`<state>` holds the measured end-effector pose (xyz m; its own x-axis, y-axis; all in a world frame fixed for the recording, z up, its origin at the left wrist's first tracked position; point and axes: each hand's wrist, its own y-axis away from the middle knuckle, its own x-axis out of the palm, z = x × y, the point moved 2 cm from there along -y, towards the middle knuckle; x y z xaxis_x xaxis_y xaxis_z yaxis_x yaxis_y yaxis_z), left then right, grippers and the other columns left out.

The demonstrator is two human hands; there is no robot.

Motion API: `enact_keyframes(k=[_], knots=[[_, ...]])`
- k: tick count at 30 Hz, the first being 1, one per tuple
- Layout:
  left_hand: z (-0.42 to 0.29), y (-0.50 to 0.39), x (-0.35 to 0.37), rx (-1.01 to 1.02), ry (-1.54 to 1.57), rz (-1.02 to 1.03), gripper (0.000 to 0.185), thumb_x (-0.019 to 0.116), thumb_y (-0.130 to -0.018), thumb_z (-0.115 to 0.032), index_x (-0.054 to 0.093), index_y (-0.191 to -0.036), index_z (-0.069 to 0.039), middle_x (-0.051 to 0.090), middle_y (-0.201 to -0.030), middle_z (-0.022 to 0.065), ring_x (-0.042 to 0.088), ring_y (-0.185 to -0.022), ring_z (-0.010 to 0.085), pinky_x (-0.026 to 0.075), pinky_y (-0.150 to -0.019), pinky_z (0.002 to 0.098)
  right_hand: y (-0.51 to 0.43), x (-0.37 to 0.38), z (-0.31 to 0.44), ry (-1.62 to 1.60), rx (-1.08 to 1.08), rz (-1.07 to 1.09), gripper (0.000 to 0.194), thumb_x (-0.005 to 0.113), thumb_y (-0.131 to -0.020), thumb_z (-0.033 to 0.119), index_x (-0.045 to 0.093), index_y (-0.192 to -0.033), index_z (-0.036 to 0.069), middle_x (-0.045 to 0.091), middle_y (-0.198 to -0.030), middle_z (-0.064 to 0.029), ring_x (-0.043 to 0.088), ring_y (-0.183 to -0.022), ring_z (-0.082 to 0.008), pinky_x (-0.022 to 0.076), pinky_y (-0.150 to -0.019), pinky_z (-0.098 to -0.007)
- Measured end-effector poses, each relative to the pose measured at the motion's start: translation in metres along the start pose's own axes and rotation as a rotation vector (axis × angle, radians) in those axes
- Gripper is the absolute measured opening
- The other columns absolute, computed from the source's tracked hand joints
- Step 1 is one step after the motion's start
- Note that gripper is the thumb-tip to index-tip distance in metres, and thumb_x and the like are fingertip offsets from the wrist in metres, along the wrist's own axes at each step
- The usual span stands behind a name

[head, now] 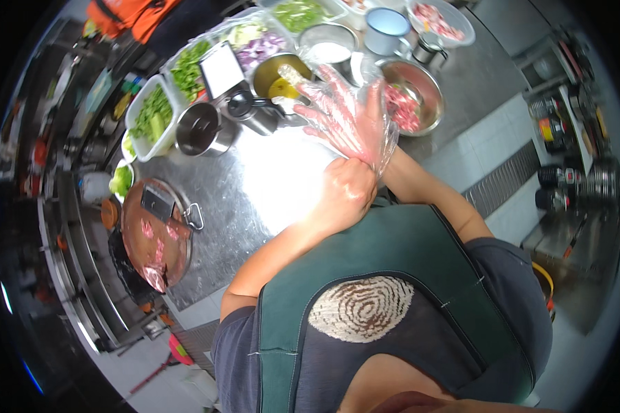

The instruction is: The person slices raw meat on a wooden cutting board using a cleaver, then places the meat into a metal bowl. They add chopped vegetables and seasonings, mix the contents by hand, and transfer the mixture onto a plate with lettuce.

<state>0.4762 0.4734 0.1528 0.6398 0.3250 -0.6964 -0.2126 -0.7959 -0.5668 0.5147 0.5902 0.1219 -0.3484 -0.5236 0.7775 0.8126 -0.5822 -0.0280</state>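
Observation:
My right hand [359, 116] wears a clear plastic glove [315, 93] and is held up with its fingers spread, holding nothing. My bare left hand [349, 188] is closed around the glove's cuff at the right wrist. Just right of the gloved fingers is a metal bowl [434, 98] with raw meat [403, 109] in it. A metal pot [261, 77] containing yellow liquid stands on the left of the fingertips, near a lidded steel jug [253, 111]. Under the hands lies a steel worktop [227, 206] with strong glare.
At left, a cleaver [157, 203] and meat pieces lie on a round chopping board [139, 253]. Tubs of greens [152, 121] and chopped onion [261, 49], an enamel mug [387, 31] and a meat tub [439, 23] line the far side. A person in orange [129, 18] stands beyond.

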Motion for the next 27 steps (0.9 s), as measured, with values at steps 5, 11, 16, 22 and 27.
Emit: enact_keyframes(k=[5, 11, 16, 22, 27], knots=[[0.003, -0.004, 0.020, 0.080, 0.108, 0.121, 0.015, 0.067, -0.063, -0.004, 0.054, -0.071, -0.004, 0.051, -0.067, 0.0103, 0.054, -0.063, 0.0289, 0.044, -0.058, 0.0398, -0.001, -0.023, 0.007, -0.138, -0.051, 0.074, 0.086, 0.039, -0.084, 0.077, 0.014, -0.153, 0.032, 0.021, -0.156, -0.0141, 0.034, -0.135, -0.0430, 0.0379, -0.098, -0.0641], [0.010, -0.019, 0.042, 0.253, 0.082, 0.130, 0.013, 0.060, -0.062, -0.015, 0.053, -0.065, -0.004, 0.053, -0.065, 0.0095, 0.054, -0.067, 0.0278, 0.043, -0.060, 0.0398, -0.009, -0.045, 0.034, -0.444, -0.127, 0.218, 0.075, 0.031, -0.087, 0.076, 0.047, -0.138, 0.023, 0.039, -0.147, -0.0151, 0.029, -0.136, -0.0477, 0.0228, -0.105, -0.0705], [0.019, -0.034, 0.067, 0.094, 0.316, 0.210, 0.014, 0.062, -0.073, -0.017, 0.061, -0.073, -0.003, 0.060, -0.073, 0.0114, 0.059, -0.074, 0.0300, 0.045, -0.064, 0.0407, 0.004, -0.076, 0.071, -0.494, -0.221, 0.227, 0.075, 0.031, -0.093, 0.067, 0.056, -0.126, 0.004, 0.055, -0.131, -0.0167, 0.042, -0.128, -0.0419, 0.0238, -0.109, -0.0635], [0.054, -0.013, 0.116, -0.455, 0.500, 0.380, 0.035, 0.066, -0.087, -0.036, 0.066, -0.090, -0.002, 0.066, -0.084, 0.0131, 0.062, -0.079, 0.0335, 0.048, -0.069, 0.0416, 0.046, -0.176, 0.169, -0.140, -0.249, -0.127, 0.040, 0.050, -0.098, 0.038, 0.057, -0.117, 0.003, 0.060, -0.115, -0.0108, 0.057, -0.095, -0.0200, 0.0467, -0.082, -0.0355], [0.086, 0.010, 0.165, -0.967, 0.664, 0.303, 0.042, 0.064, -0.090, -0.036, 0.057, -0.068, -0.001, 0.049, -0.055, 0.0077, 0.045, -0.053, 0.0151, 0.040, -0.055, 0.0349, 0.084, -0.273, 0.201, 0.830, -0.115, -0.842, 0.028, 0.058, -0.096, 0.026, 0.062, -0.113, 0.004, 0.061, -0.096, 0.0002, 0.054, -0.078, -0.0076, 0.0434, -0.067, -0.0220]])
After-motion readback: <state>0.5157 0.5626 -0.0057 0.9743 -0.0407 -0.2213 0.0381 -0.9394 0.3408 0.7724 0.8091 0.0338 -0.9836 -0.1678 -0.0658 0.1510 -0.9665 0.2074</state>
